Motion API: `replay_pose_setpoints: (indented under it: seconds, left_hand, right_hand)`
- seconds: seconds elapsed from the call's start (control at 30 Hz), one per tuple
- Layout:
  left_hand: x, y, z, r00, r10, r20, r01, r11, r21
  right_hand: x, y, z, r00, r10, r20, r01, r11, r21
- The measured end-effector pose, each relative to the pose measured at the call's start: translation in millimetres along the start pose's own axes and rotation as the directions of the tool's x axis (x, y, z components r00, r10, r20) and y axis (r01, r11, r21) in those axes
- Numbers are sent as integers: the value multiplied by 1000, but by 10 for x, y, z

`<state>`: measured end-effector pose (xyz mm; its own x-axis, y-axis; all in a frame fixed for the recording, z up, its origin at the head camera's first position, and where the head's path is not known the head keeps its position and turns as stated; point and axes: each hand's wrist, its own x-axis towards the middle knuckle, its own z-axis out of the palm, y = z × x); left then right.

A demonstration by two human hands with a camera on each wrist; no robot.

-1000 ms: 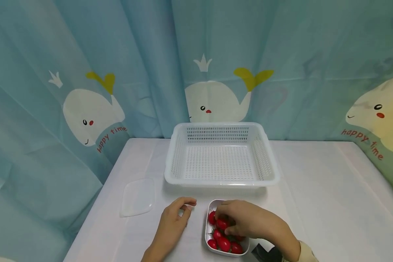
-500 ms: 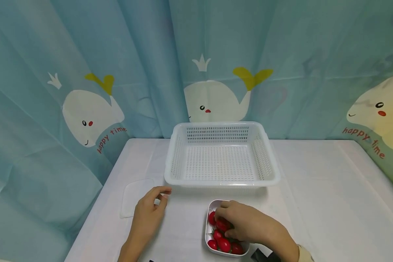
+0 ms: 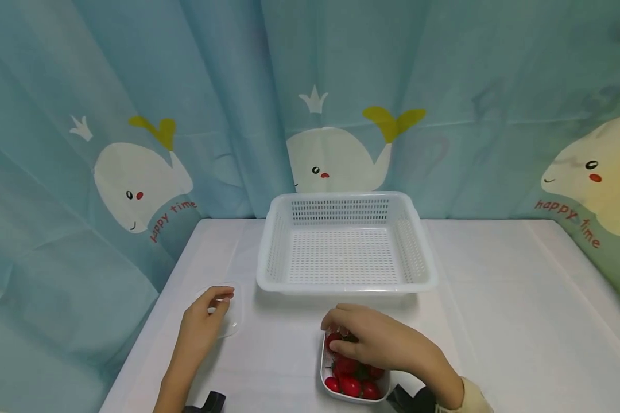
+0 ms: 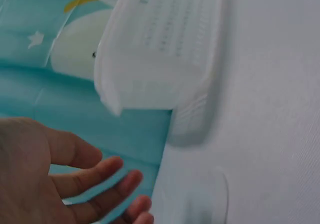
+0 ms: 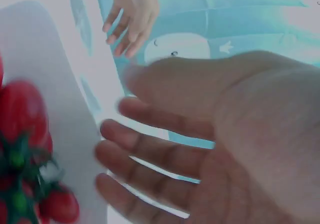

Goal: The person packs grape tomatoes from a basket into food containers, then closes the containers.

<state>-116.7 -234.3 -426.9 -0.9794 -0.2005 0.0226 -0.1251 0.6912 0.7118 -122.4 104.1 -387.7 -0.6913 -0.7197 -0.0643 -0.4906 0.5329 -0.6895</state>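
A small white tray (image 3: 322,367) of red cherry tomatoes (image 3: 350,385) with green stems stands at the front of the table. Over its far end hovers my right hand (image 3: 374,335); in the right wrist view its fingers (image 5: 150,159) are loosely bent beside the tray, with nothing between them. At the left, my left hand (image 3: 201,321) hangs above a clear plastic lid (image 3: 232,327), which it partly covers in the head view. Its relaxed fingers (image 4: 107,201) hold nothing in the left wrist view, where the lid's edge (image 4: 226,194) shows below.
A white perforated plastic basket (image 3: 343,288) stands at the back middle of the white-covered table (image 3: 506,321), beyond both hands. Behind the table hangs a blue-green curtain (image 3: 248,115) printed with whales. Black straps (image 3: 413,400) sit at my wrists.
My left hand has moved left from beside the tomato tray to over the clear lid. My right hand has shifted slightly left and away from me, lifting off the tomatoes.
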Motion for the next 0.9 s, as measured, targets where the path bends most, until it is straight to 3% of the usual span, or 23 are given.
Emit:
replay_pose_setpoints:
  seconds: [0.1,0.17,0.3,0.4,0.6,0.7,0.83,0.9]
  left_hand:
    - [-8,-45,-62,999,-51,-2,51,999,-1]
    - [-10,-89,-96,995,-95,-6,95,996,2]
    - [-16,-167,-111,985,-173,-17,173,984,46]
    - [-30,-208,-64,982,-186,-32,189,977,100]
    - [-71,-281,-23,982,-149,-119,167,975,149]
    - [-78,-312,-32,978,-149,-144,172,971,168]
    - [-69,-348,-40,980,-168,-103,183,970,161]
    - [-64,-359,-37,981,-177,-73,186,972,143]
  right_hand:
    - [45,-85,79,999,-12,-52,17,996,93]
    - [90,-176,181,997,18,-77,-1,978,210]
    - [227,-375,466,988,106,-116,-42,889,456]
    - [366,-488,691,977,166,-136,-60,819,570]
    - [635,-680,1047,954,269,-133,-100,702,706]
    - [762,-746,1163,943,305,-137,-116,681,723]
    - [931,-776,1274,915,369,-160,-148,679,719]
    - [993,-769,1319,902,401,-161,-163,661,732]
